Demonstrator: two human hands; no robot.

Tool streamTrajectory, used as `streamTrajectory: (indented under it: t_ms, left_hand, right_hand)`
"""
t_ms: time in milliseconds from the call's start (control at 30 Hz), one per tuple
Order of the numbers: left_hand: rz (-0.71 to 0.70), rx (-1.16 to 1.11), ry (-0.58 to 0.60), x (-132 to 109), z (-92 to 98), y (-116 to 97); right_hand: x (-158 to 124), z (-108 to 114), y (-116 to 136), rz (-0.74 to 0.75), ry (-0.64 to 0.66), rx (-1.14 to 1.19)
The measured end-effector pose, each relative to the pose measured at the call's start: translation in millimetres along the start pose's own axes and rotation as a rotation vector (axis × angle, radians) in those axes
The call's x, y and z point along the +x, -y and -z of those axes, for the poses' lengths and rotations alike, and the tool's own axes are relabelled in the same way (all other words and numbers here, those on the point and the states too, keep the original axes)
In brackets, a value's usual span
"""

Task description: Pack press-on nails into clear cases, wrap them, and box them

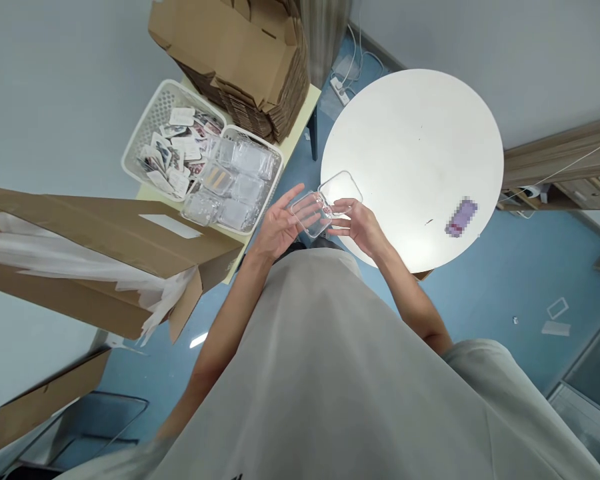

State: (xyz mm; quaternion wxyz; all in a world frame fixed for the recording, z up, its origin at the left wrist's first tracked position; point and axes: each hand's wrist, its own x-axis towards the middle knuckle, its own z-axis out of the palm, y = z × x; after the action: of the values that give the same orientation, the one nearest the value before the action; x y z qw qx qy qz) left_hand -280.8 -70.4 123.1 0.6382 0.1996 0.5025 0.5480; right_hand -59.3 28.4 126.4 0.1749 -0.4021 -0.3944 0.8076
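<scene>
A clear plastic hinged case [310, 215] is held opened out in front of my body, near the round table's edge. My left hand [279, 225] holds its left half, with the fingers behind the see-through plastic and the thumb along the upper side. My right hand [359, 225] grips it near the hinge, and the raised lid [347, 183] shows beyond those fingers. A small reddish mark or item is visible near the hinge, too small to make out. Left of my hands, a white basket [279, 175] holds several similar clear cases.
Another white basket [130, 150] contains many small printed cards. Behind the baskets stand stacked flat cardboard boxes [240, 53]. An open carton [180, 250] with white wrapping is at left. A blurred purple item [461, 217] lies on the round white table [410, 133]. A power strip [340, 91] rests on the floor.
</scene>
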Motion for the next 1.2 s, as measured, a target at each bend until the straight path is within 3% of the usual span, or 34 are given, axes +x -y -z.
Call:
streamTrajectory:
  t_ms: [133, 433, 667, 767, 867, 1000, 1200]
  left_hand:
    - [0.034, 0.010, 0.019, 8.1, -5.2, 0.0]
    - [0.168, 0.124, -0.138, 75.5, -14.4, 26.5]
    - [0.151, 0.172, -0.168, 121.5, -21.8, 48.4]
    - [0.139, 0.211, -0.260, 135.6, -19.7, 53.6]
    - [0.121, 0.259, -0.372, 137.3, -12.6, 52.3]
    - [0.114, 0.274, -0.410, 121.2, 0.7, 47.7]
    - [0.165, 0.257, -0.456, 97.5, 19.8, 52.2]
  right_hand:
    - [10.7, -1.1, -14.9, 0.046, -0.194, -0.081]
    - [33.0, 40.8, -5.8, 0.076, -0.231, -0.147]
    - [60.5, 71.5, -29.4, 0.022, -0.354, -0.071]
    - [84.8, 87.5, -40.0, 0.024, -0.406, -0.058]
    - [114.4, 105.7, -51.0, -0.024, -0.477, -0.108]
    - [147.7, 127.2, -69.7, -0.131, -0.565, -0.149]
    - [164.1, 141.8, -88.4, -0.217, -0.628, -0.251]
